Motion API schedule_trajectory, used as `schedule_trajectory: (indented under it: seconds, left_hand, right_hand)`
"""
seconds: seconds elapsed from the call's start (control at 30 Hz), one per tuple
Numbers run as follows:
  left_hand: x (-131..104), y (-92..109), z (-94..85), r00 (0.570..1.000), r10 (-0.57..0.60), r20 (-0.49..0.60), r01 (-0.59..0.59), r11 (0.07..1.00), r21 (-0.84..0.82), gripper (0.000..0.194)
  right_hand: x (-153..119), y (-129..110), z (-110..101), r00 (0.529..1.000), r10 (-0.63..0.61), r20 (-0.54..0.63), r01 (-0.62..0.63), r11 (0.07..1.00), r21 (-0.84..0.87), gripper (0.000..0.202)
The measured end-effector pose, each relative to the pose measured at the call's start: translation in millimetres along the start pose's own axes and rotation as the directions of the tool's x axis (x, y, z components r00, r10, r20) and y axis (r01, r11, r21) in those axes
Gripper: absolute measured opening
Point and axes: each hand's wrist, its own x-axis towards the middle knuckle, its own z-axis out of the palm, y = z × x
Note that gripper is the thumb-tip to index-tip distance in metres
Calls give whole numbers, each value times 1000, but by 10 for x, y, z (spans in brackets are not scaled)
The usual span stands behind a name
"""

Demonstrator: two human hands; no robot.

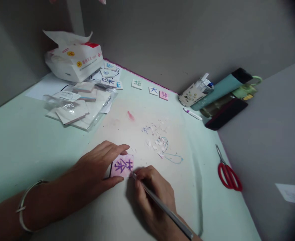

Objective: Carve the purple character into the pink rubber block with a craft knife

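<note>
A small pink square rubber block (122, 166) lies on the white work sheet, marked with a purple character. My left hand (104, 160) holds it flat, fingers along its far edge and thumb along its near edge. In my right hand (155, 190) is a slim silver carving tool (160, 202), gripped like a pen and slanting down to the left. Its tip meets the block at the right part of the character. Pale shavings (160, 142) are scattered on the sheet beyond my hands.
Red-handled scissors (229, 175) lie at the right. A purple-banded marker (192, 114), pen cup (196, 91) and teal bottle (220, 88) are at the back right. Small character tiles (136, 84) line the back. Bagged white blocks (83, 107) and a tissue box (74, 60) sit back left.
</note>
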Motion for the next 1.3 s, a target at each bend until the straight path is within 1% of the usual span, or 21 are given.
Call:
schedule_trajectory:
  seconds: [0.2, 0.37, 0.5, 0.63, 0.97, 1.2, 1.3]
  left_hand:
    - [0, 2, 2, 1000, 5, -15, -5, 1000, -6, 66]
    - [7, 16, -29, 999, -3, 36, 3, 1000, 13, 64]
    - [7, 32, -44, 1000, -13, 27, 12, 1000, 13, 65]
    - [4, 50, -42, 999, -37, 37, 36, 999, 14, 67]
    - [6, 13, -46, 998, -6, 54, 6, 1000, -2, 65]
    - [6, 37, -30, 1000, -15, 11, 16, 1000, -7, 65]
    - [7, 28, -36, 1000, -11, 20, 11, 1000, -4, 66]
  right_hand:
    - [36, -28, -4, 998, -65, -21, 64, 998, -23, 9]
    - [66, -36, -2, 985, -163, -53, 161, 986, -51, 12]
    - [68, -30, 26, 969, -234, -78, 227, 970, -85, 18]
    - [61, -22, 41, 973, -217, -81, 210, 974, -81, 17]
    - [38, -18, 29, 979, -196, -54, 193, 980, -56, 15]
    - [41, -8, 17, 977, -211, -39, 209, 977, -52, 17]
    - [38, -2, 17, 978, -207, -36, 206, 978, -38, 17]
